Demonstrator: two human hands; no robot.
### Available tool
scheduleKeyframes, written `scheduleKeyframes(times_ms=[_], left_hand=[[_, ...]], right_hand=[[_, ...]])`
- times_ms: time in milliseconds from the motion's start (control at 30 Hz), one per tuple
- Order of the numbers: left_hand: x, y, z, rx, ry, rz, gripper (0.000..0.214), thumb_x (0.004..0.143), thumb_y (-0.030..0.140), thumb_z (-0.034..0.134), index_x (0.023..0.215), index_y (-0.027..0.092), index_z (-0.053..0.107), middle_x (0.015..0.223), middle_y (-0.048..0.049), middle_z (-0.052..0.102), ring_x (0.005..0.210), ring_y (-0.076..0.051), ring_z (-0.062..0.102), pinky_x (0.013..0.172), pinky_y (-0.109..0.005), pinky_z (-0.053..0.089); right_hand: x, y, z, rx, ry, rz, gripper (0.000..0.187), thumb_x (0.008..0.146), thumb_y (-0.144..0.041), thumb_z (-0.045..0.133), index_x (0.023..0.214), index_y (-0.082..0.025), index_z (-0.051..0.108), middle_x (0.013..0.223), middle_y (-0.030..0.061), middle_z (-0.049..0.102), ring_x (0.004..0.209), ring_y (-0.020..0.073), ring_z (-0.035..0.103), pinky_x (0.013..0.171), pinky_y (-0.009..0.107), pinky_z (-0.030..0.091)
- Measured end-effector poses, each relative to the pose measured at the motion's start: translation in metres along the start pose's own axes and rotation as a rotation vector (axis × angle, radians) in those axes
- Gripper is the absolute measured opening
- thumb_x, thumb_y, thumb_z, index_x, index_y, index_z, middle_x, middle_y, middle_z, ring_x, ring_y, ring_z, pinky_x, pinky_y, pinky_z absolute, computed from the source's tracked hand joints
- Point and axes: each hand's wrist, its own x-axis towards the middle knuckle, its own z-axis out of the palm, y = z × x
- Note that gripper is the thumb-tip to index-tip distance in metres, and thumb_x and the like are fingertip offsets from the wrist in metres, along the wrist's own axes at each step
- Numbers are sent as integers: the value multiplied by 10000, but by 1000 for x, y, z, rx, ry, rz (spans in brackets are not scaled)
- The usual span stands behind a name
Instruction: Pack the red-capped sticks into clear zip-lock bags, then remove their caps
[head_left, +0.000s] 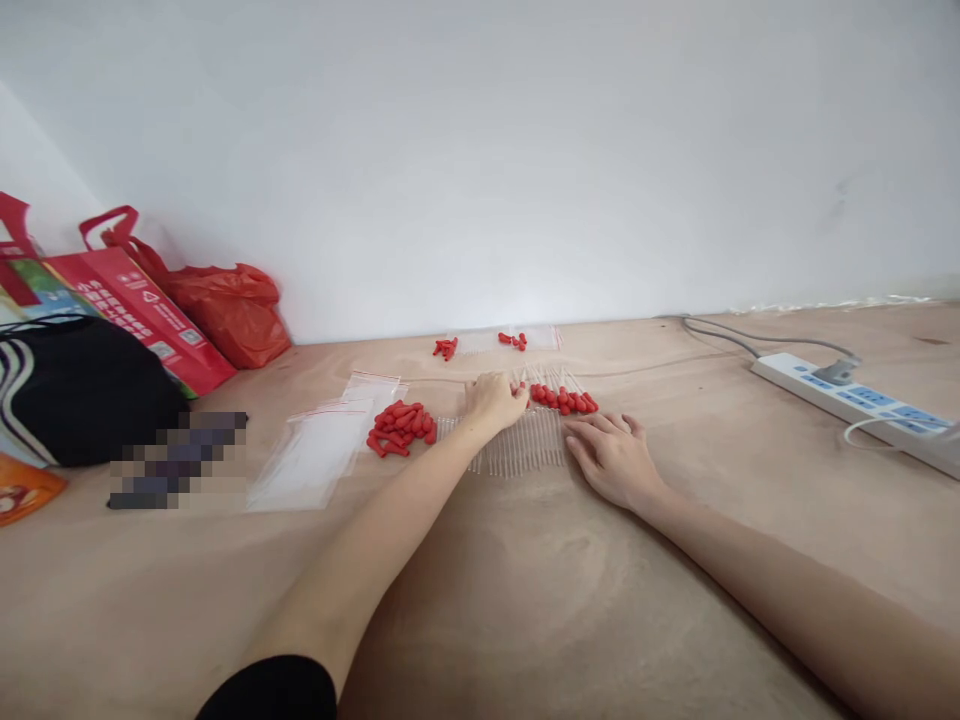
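**Two hands working at a row of clear tubes and red caps**

Nearest to the camera, a black sleeve [274, 690] is covering the left upper arm, and the bare forearm is reaching out over the wooden table [525, 600]. The left hand [495, 400] is curling its fingers at the far end of the row of clear tubes [517, 445], just where the red-capped droppers [562, 400] begin; it seems to be pinching something small and red, but I cannot tell for sure. The right hand [611, 455] is lying open and flat, its fingers touching the right edge of the tube row.

To the left of the tubes, a pile of loose red caps [401, 428] is lying beside clear zip bags [322, 450]. Farther back, near the wall, more filled bags [510, 340] are waiting. A power strip [855, 405] is resting well apart on the right, and red shopping bags [187, 300] are standing at the far left.

The tubes are thin and round, so a careless push of either hand could be scattering the row, and the loose caps could be rolling away.

A dark object [176, 460] on the left is blurred out. The tubes are nearly transparent, so counting them is not possible, and the left fingertips are hidden.
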Motion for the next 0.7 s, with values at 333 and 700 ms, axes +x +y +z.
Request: scheduleKeyframes(times_ms=[333,700], left_hand=[[-103,-60,-35,-44,282,552,90,758,220,485,707,167,538,724,-17,598,727,-163,508,773,-356,347],[-116,-57,-27,-64,362,730,69,751,211,503,733,177,560,718,-16,604,720,-149,520,824,-366,366]], right_hand=[[0,-8,-9,37,312,-291,495,796,-412,490,1245,-215,424,1256,111,456,1125,236,433,967,435,254],[-3,-30,-6,158,245,-555,165,824,-307,514,911,-244,640,668,-30,655,782,126,543,979,448,169]])
